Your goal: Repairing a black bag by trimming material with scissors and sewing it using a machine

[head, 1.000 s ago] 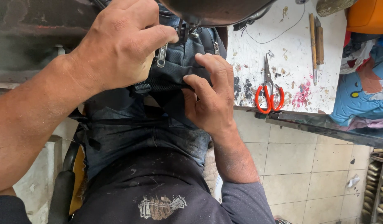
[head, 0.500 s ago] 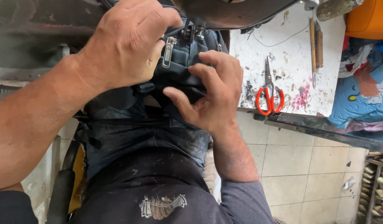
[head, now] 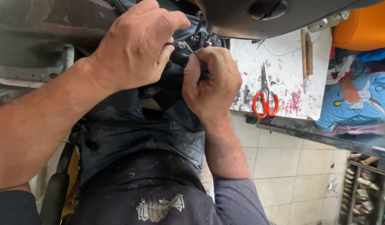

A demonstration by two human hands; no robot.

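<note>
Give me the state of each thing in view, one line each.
left hand: closed on the dark bag, by the zipper.
right hand: gripping the bag's fabric, fingertips at the metal zipper pull.
dark bag: bunched up, held under the machine head.
scissors: blades shut, lying on the white table, untouched.
two wooden-handled tools: lying side by side, untouched.

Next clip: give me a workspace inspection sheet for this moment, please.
Surface: white worktable, paint-stained, partly bare.
Job's things: dark bag with metal zipper pull, held under a black machine head.
Clutter: orange-handled scissors; two wooden-handled tools.
Grippers: left hand grips the bag top; right hand pinches fabric by the zipper.
Cables: thin dark wire on the table.
Surroundings: tiled floor, blue cloth, orange object.
</note>
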